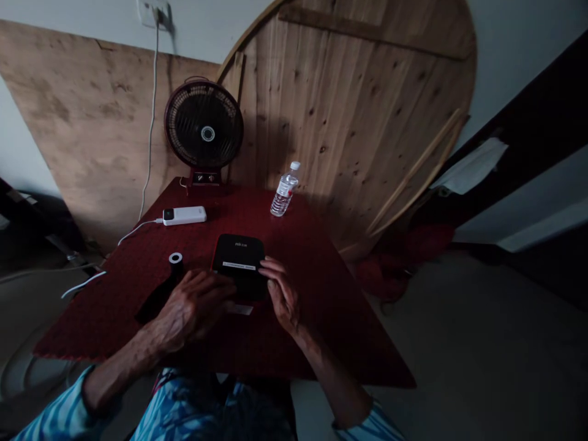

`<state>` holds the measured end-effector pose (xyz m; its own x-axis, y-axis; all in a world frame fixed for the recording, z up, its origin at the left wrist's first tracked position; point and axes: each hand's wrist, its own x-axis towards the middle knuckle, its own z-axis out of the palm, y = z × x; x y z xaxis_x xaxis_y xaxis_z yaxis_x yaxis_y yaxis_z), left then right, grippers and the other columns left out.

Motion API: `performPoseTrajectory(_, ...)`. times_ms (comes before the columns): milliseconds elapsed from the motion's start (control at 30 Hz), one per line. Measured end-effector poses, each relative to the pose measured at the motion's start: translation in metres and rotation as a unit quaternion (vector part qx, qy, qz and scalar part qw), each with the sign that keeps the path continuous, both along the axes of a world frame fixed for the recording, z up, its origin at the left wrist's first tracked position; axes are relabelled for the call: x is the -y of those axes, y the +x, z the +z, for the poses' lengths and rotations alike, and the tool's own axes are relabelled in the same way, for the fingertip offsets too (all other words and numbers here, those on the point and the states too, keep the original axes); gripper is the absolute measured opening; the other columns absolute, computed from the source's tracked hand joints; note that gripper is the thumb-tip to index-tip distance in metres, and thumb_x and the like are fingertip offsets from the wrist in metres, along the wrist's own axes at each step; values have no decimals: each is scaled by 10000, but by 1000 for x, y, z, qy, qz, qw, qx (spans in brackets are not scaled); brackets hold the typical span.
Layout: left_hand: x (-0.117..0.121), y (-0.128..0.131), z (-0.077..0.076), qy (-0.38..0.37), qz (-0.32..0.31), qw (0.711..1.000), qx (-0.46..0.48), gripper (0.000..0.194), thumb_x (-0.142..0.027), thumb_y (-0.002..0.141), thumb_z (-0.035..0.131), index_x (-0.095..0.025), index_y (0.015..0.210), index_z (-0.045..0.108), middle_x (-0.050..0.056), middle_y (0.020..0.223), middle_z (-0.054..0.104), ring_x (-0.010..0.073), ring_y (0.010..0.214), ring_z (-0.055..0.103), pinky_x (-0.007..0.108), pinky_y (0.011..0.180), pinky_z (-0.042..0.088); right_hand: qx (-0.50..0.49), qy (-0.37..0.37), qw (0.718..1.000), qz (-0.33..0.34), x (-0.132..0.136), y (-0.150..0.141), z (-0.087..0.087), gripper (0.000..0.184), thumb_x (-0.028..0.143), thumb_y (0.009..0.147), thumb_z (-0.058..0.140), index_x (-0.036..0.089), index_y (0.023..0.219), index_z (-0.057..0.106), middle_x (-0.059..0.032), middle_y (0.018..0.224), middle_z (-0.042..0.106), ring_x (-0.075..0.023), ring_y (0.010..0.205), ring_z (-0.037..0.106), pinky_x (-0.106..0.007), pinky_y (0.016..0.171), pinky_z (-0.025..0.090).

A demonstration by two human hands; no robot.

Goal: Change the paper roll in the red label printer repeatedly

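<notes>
A flat black box-shaped device [239, 250] with a small logo and a white strip lies on the red table. My right hand [282, 294] grips its right edge, fingers on top and thumb along the side. Over the device's front left part reaches my left hand [197, 303], its fingers bent and smeared by motion, so what they hold is hidden. Just in front of the device shows a small pale label-like patch [241, 309]. A dark cylinder with a white ring-shaped end [175, 259] stands left of it, by a dark strap-like thing [156, 300].
The red table [331, 324] carries a white power bank [184, 215] with a cable, a clear water bottle [285, 191] and a dark fan [204, 125] at the back. A round wooden tabletop [358, 116] leans on the wall behind.
</notes>
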<state>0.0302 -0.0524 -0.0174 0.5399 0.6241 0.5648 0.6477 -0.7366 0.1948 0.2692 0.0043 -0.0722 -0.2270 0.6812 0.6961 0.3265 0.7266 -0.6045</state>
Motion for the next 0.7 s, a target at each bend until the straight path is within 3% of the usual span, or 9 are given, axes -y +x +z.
performPoseTrajectory(167, -14, -10, -11, 18, 142, 990, -12, 456, -476, 1014, 436, -148, 1283, 603, 151, 1249, 685, 277, 998, 639, 411, 852, 468, 9, 29, 1000, 3, 0, 4, -12, 332, 357, 1045, 349, 267, 1175, 641, -86, 1228, 667, -223, 1280, 572, -454, 1069, 499)
performPoseTrajectory(400, -14, -16, -22, 7, 135, 990, -33, 497, -527, 1002, 431, -192, 1321, 612, 141, 1340, 659, 306, 1124, 636, 466, 938, 459, 12, 50, 999, 12, -2, 4, -15, 312, 309, 1044, 359, 273, 1230, 606, -86, 1269, 642, -212, 1330, 532, -448, 1084, 495)
performPoseTrajectory(533, -13, -20, -17, -106, 113, 987, 44, 504, -548, 995, 424, -212, 1295, 649, 131, 1355, 650, 306, 1148, 641, 482, 977, 476, 17, 45, 998, 41, -4, 9, -19, 312, 319, 1034, 379, 284, 1225, 623, -77, 1280, 647, -222, 1338, 530, -457, 1082, 498)
performPoseTrajectory(600, -12, -19, -13, -219, 111, 956, 161, 486, -534, 995, 423, -225, 1287, 659, 107, 1360, 649, 296, 1204, 624, 448, 1019, 478, -3, 18, 999, 42, -5, 10, -25, 334, 363, 1030, 381, 291, 1258, 614, -71, 1312, 639, -231, 1339, 529, -472, 1102, 476)
performPoseTrajectory(700, -11, -15, -9, -377, 146, 844, 353, 527, -546, 924, 553, -246, 1354, 604, 77, 1384, 640, 316, 1255, 599, 405, 1006, 506, -76, -89, 992, -49, -6, 10, -36, 419, 459, 1027, 348, 278, 1334, 569, -79, 1380, 609, -247, 1316, 549, -493, 1116, 450)
